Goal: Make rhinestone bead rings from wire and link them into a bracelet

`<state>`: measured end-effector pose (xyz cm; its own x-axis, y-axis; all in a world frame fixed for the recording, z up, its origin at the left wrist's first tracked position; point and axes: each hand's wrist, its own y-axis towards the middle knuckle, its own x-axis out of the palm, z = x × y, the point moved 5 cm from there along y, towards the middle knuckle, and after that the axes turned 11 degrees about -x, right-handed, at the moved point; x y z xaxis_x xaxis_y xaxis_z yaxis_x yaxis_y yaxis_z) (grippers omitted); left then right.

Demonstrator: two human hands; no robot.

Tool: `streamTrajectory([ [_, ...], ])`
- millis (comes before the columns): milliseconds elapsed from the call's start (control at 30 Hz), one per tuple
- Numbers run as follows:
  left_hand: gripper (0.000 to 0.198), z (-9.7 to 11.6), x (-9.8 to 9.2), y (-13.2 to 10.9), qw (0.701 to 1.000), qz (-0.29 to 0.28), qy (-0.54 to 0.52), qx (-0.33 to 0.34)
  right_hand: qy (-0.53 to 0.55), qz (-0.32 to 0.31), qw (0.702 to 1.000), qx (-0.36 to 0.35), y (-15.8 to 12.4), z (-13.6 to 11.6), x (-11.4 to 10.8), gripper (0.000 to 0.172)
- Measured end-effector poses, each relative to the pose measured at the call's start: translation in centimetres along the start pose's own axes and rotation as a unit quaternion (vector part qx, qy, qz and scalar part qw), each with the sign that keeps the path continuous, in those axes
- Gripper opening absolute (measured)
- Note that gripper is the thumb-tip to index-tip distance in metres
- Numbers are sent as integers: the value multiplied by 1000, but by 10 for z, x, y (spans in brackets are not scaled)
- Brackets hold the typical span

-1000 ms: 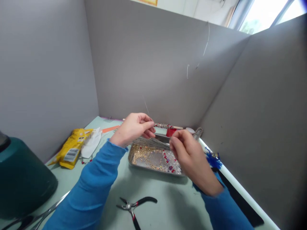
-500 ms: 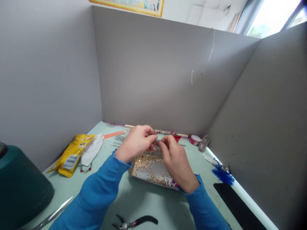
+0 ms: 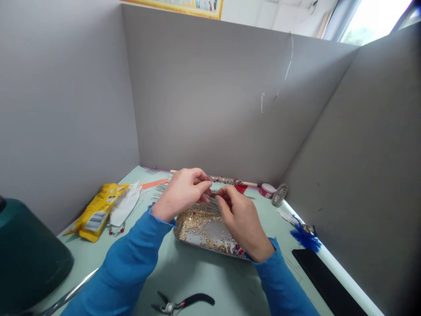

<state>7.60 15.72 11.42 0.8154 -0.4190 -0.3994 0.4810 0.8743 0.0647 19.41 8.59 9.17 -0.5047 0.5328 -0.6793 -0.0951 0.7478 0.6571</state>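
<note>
My left hand [image 3: 186, 191] hovers above the left part of a metal tray [image 3: 210, 249], its thumb and fingers pinched together. Opposite it, my right hand [image 3: 238, 215] is also closed in a pinch, its fingertips a short way from the left ones. A thin wire seems to run between them, but it is too fine to make out clearly. Gold beads [image 3: 194, 224] lie scattered in the tray, with some red and purple beads [image 3: 239, 250] at its near right corner. Behind the hands, a bundle of thin wires [image 3: 159, 191] lies partly hidden.
Pliers [image 3: 169, 306] lie at the near edge, scissors [image 3: 74, 290] to their left. A yellow packet [image 3: 101, 210] and a dark green cone [image 3: 29, 259] stand left. A beaded stick [image 3: 226, 180] lies at the back. A blue tassel [image 3: 305, 236] and black strip [image 3: 325, 281] lie right. Grey partitions enclose the table.
My hands have drawn slightly apart, the left one moving a little to the left. The whole view has shifted slightly. Nothing on the table has visibly moved.
</note>
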Motion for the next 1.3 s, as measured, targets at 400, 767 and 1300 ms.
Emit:
streamTrajectory([
  [400, 15, 1, -21, -1, 1000, 23, 18, -2, 231, 73, 961, 135, -3, 27, -6, 11],
  [767, 11, -4, 7, 5, 999, -25, -4, 20, 340, 34, 926, 161, -5, 21, 10, 15],
  [1300, 12, -3, 9, 2, 999, -18, 22, 28, 372, -10, 913, 167, -3, 7, 8, 13],
])
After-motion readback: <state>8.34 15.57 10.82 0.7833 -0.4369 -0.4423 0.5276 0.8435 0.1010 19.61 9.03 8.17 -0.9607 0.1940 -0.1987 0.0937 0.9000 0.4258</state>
